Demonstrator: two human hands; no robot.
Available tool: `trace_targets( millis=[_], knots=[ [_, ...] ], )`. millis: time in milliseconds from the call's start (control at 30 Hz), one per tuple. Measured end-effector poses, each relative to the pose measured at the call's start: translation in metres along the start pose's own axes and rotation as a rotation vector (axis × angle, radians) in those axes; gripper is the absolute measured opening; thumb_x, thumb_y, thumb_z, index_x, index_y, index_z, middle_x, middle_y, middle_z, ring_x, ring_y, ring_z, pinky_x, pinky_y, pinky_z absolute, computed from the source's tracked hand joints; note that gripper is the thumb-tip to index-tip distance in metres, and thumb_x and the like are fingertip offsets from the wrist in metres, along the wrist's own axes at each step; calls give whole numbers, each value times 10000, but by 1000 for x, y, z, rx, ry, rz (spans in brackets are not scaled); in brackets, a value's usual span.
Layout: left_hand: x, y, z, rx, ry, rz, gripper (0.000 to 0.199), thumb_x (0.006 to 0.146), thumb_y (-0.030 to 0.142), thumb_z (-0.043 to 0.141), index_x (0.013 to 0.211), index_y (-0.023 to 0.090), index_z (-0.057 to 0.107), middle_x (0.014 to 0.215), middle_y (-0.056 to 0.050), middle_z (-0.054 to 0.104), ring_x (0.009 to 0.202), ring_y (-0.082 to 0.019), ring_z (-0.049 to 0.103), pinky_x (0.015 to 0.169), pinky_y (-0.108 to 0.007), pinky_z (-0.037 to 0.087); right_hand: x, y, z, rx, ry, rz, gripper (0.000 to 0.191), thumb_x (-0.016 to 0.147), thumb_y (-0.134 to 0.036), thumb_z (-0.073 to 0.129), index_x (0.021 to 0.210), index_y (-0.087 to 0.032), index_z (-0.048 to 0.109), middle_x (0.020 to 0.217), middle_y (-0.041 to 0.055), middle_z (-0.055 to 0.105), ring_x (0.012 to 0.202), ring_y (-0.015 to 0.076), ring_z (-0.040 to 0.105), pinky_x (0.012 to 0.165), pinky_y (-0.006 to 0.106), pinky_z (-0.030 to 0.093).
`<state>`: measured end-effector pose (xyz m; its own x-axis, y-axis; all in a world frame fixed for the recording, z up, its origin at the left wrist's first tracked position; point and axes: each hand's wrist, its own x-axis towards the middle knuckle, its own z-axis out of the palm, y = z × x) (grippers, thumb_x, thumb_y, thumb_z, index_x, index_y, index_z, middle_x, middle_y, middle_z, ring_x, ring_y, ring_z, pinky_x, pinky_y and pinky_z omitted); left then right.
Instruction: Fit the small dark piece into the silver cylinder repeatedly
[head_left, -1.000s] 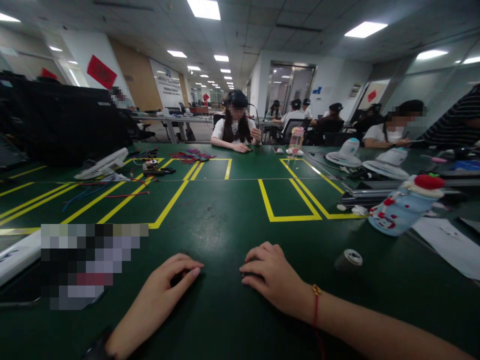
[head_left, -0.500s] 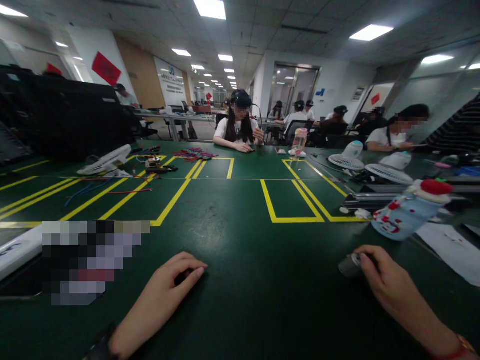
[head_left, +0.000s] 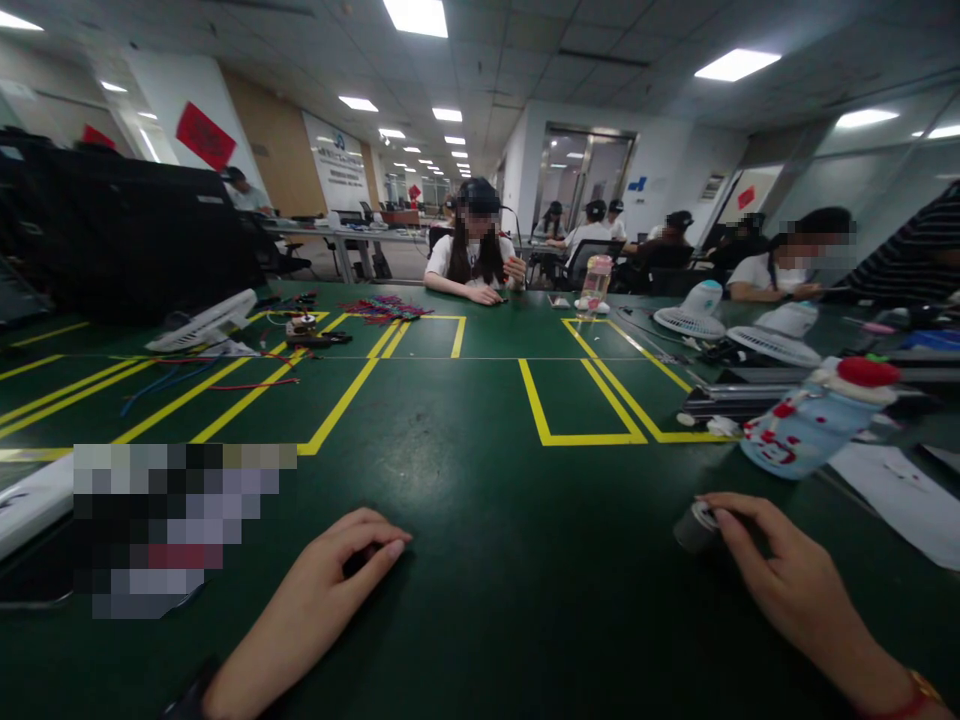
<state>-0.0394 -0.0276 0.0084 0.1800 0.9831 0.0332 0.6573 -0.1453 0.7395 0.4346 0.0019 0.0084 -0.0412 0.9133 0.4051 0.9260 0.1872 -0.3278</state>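
My left hand point(head_left: 341, 575) rests on the green table point(head_left: 465, 610), fingers curled with the thumb tip against the index finger. No object shows in it. At the right, a small grey cylinder point(head_left: 694, 528) with a ring-like top stands slightly tilted on or just above the table; I cannot tell which. My right hand point(head_left: 780, 565) grips its upper edge between thumb and index finger. Beyond that hand is a light-blue bottle point(head_left: 806, 425) with a red top.
A pixelated patch point(head_left: 172, 530) covers items at the left. Yellow tape point(head_left: 592, 440) marks the table. Wires point(head_left: 382, 308) and a white fan point(head_left: 206, 322) lie farther left. Fans point(head_left: 772, 345), metal bars point(head_left: 750, 395) and white paper point(head_left: 896, 500) are right. A person point(head_left: 476, 250) sits opposite.
My right hand has shifted slightly left with the grey cylinder, whose top shows more now. My left hand keeps nearly the same pose. The whole view has shifted a little.
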Motion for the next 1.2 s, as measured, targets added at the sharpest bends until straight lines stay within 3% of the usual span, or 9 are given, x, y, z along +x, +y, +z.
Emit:
trace_targets(
  millis=[233, 333, 500, 633, 800, 867, 967, 1100, 1200],
  knots=[
    [0, 4, 0, 0, 14, 17, 251, 907, 399, 480, 987, 269, 680, 1007, -25, 633, 941, -217, 607, 855, -356, 488, 3, 1, -1, 12, 5, -40, 366, 869, -488, 441, 1061, -228, 613, 1107, 46, 627, 996, 196, 608, 812, 329, 536],
    [0, 2, 0, 4, 14, 19, 242, 902, 390, 487, 978, 272, 684, 1005, -22, 640, 936, -214, 610, 849, -346, 494, -2, 10, 2, -1, -14, -126, 396, 874, -447, 459, 1207, -253, 549, 1248, 35, 563, 1130, 207, 551, 938, 371, 495],
    [-2, 2, -1, 5, 15, 18, 238, 907, 383, 484, 984, 275, 682, 1010, -17, 641, 942, -206, 611, 854, -334, 488, -8, 14, 8, -79, -61, -193, 534, 829, -448, 554, 1319, -264, 452, 1276, 44, 542, 1120, 215, 564, 936, 378, 510],
    [-2, 3, -1, 13, 16, 26, 225, 905, 376, 493, 974, 278, 683, 1009, -11, 638, 943, -202, 612, 854, -326, 485, 2, -35, 14, 19, -48, -282, 469, 867, -365, 524, 1310, -234, 450, 1264, 63, 540, 1133, 183, 551, 953, 342, 500],
    [0, 0, 0, 31, 22, 28, 219, 904, 371, 497, 969, 281, 686, 1001, -9, 640, 944, -203, 609, 857, -323, 483, 17, -149, 38, 340, -304, -547, 458, 889, -289, 489, 1339, -233, 428, 1290, 61, 507, 1145, 133, 522, 972, 266, 472],
    [0, 0, 0, 45, 20, 26, 229, 906, 370, 493, 995, 281, 685, 998, -14, 644, 939, -206, 608, 853, -330, 487, 18, -179, 51, 433, -377, -600, 446, 889, -269, 481, 1332, -229, 444, 1276, 60, 515, 1133, 135, 520, 966, 270, 467],
    [3, 12, 1, 67, 32, 29, 239, 907, 369, 495, 1039, 279, 673, 1014, -24, 642, 931, -209, 606, 861, -351, 488, 14, -193, 67, 488, -429, -591, 479, 878, -240, 490, 1350, -249, 411, 1284, 49, 512, 1152, 146, 502, 985, 309, 444],
    [14, 50, 13, 44, 73, 123, 253, 897, 349, 522, 1114, 290, 637, 1093, -37, 614, 997, -220, 576, 900, -382, 470, 7, -181, 80, 588, -409, -392, 780, 767, -325, 655, 1413, -222, 229, 1294, 82, 501, 1146, 173, 511, 1008, 369, 419],
    [25, 76, 26, 2, 62, 229, 201, 883, 317, 554, 1038, 280, 677, 1075, -42, 610, 995, -220, 570, 884, -373, 475, 7, -177, 82, 635, -450, -302, 676, 762, -331, 663, 1337, -213, 327, 1181, 72, 566, 1056, 171, 558, 950, 369, 448]
  ],
)
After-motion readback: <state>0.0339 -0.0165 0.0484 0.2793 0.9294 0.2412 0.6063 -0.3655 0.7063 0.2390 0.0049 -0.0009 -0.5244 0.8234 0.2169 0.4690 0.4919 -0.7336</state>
